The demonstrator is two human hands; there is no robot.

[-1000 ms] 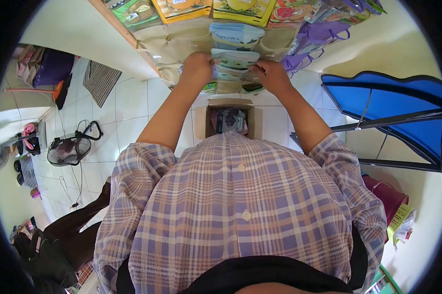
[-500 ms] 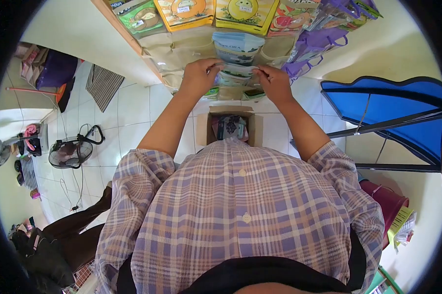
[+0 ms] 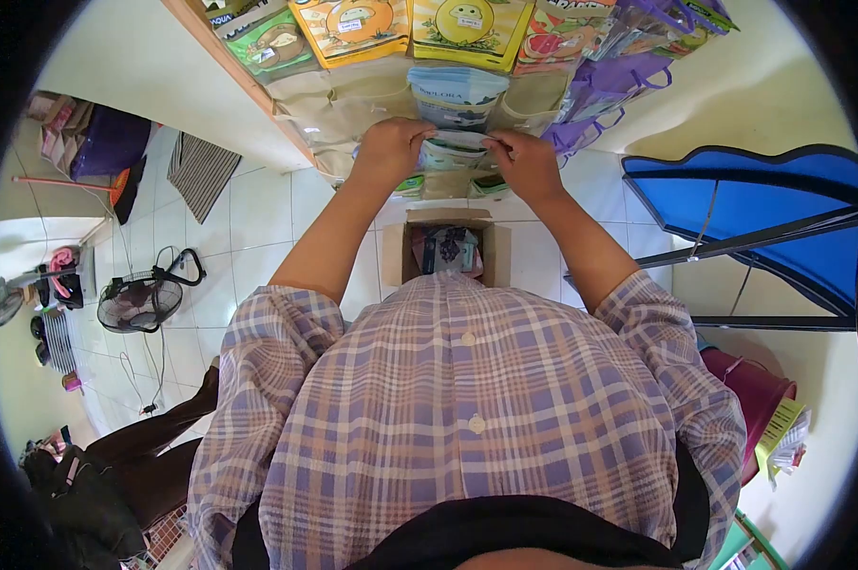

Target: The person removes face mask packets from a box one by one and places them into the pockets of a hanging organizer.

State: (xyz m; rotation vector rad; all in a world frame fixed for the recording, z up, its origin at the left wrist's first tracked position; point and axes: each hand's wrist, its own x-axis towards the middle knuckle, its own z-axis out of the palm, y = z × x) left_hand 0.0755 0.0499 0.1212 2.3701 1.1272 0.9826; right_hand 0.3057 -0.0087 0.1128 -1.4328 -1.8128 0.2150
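Note:
A light blue-green pouch [image 3: 456, 152] sits in a lower pocket of a beige hanging pocket organizer [image 3: 367, 100]. My left hand [image 3: 391, 152] pinches its upper left corner, fingers pressed together. At the upper right corner, my right hand [image 3: 527, 163] is closed in a similar pinch. Just above them, a blue-and-white pouch [image 3: 457, 95] stands in another pocket. Higher up hang an orange pouch [image 3: 355, 28] and a yellow pouch [image 3: 469, 28]. The lower part of the held pouch is inside the pocket.
Below the organizer, an open cardboard box [image 3: 491, 252] with packages inside stands on the tiled floor. Purple bags [image 3: 629, 81] hang at the right. A blue panel with a black frame [image 3: 771, 195] leans farther right. A black fan [image 3: 139, 302] stands at the left.
Both hands stay on the pouch's upper corners and have shifted only slightly. The pouch's top edge appears a little lower, and the view has moved slightly.

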